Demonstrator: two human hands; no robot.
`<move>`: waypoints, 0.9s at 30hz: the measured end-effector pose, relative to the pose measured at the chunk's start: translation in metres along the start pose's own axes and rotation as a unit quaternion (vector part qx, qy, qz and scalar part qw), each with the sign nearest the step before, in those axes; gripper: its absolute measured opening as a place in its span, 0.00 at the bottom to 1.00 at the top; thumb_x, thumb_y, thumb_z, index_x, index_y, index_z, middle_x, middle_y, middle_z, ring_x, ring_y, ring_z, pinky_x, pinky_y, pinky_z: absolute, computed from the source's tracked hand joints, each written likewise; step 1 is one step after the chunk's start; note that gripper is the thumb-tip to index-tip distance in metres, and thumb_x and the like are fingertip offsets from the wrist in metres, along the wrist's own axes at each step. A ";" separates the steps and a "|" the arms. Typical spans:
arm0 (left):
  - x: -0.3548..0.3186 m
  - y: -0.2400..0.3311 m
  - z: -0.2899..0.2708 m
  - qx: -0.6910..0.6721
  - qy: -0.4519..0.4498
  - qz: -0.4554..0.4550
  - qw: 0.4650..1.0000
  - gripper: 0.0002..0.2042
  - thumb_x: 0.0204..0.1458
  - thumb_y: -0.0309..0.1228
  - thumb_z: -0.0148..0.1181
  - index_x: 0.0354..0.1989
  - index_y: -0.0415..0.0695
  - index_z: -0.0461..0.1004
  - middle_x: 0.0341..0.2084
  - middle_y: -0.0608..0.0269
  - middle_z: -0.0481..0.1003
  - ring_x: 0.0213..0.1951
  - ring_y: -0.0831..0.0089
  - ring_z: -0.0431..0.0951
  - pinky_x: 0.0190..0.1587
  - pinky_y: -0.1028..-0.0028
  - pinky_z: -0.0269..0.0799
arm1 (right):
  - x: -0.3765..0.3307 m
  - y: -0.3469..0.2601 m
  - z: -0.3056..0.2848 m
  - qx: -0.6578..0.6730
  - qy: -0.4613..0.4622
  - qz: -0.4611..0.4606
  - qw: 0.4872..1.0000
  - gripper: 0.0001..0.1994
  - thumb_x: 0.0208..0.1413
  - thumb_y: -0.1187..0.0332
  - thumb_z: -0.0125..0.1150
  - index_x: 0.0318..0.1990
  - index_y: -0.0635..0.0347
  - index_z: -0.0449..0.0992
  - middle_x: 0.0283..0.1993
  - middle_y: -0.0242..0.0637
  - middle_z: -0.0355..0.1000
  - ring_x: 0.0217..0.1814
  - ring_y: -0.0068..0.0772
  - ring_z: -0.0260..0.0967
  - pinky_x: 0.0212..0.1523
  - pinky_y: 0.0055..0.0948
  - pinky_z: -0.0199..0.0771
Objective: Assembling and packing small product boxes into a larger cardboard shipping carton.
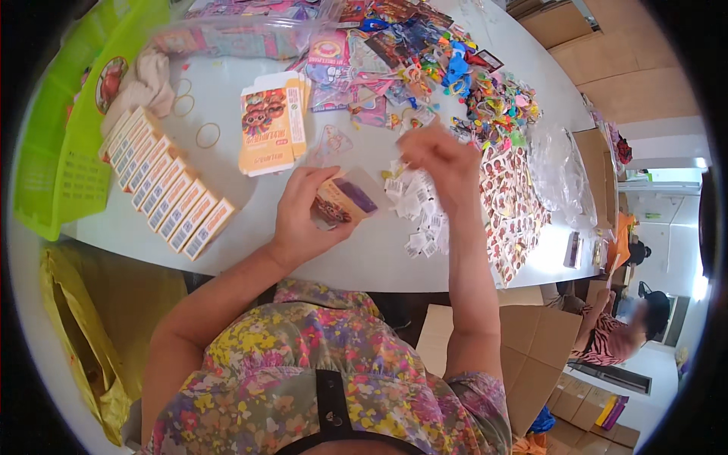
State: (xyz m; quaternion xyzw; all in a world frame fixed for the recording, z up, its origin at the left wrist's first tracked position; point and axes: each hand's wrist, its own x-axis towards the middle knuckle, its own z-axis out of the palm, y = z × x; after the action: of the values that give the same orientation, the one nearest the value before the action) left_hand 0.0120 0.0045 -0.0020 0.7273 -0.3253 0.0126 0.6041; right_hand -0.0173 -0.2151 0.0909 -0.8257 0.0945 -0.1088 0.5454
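My left hand (297, 216) is wrapped round a small orange printed carton (334, 201), which stands tilted with its top open and something purple inside. Up and to the right, my right hand (442, 155) hovers over the table; its fingers are blurred by motion, so I cannot make out whether they hold anything. Below it lies a heap of small white tags with printed bars (417, 208). Flat orange cartons (267, 129) are stacked beyond my left hand. A row of filled-out upright cartons (171, 193) stands to its left.
Colourful small toys (504, 106) and bagged packets (334, 57) are heaped at the back. Sheets of stickers (508, 212) and clear plastic bags (561, 174) lie at right. A green basket (64, 167), cloth (144, 87) and rubber bands (208, 136) are at left. Another person (618, 330) sits far right.
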 end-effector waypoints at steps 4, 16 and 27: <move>0.002 -0.001 0.003 0.003 -0.021 0.022 1.000 0.37 0.31 0.24 0.75 0.54 0.39 0.65 0.43 0.55 0.66 0.46 0.64 0.71 0.48 0.68 0.69 | 0.071 0.082 -0.043 -0.161 0.144 0.024 0.976 0.09 0.54 0.70 0.63 0.36 0.69 0.81 0.35 0.40 0.78 0.35 0.28 0.74 0.36 0.27 0.74; 0.005 -0.008 0.004 -0.005 -0.044 0.004 0.999 0.37 0.33 0.24 0.74 0.55 0.39 0.61 0.47 0.55 0.64 0.48 0.64 0.70 0.51 0.68 0.69 | 0.126 0.104 -0.082 -0.261 0.105 0.067 0.957 0.14 0.56 0.58 0.64 0.34 0.62 0.83 0.31 0.35 0.79 0.28 0.24 0.73 0.23 0.26 0.67; -0.008 -0.016 0.003 -0.041 -0.024 -0.034 0.998 0.40 0.33 0.24 0.75 0.58 0.38 0.60 0.48 0.56 0.64 0.47 0.67 0.71 0.47 0.70 0.72 | 0.073 0.061 -0.079 0.311 -0.014 0.146 0.939 0.14 0.59 0.62 0.60 0.46 0.61 0.76 0.37 0.38 0.76 0.29 0.25 0.72 0.23 0.21 0.68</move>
State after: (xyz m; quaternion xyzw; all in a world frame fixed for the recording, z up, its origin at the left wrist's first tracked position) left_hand 0.0127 0.0061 -0.0202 0.7130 -0.3151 -0.0390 0.6252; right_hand 0.0283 -0.3283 0.0708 -0.5934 0.1676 -0.0406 0.7862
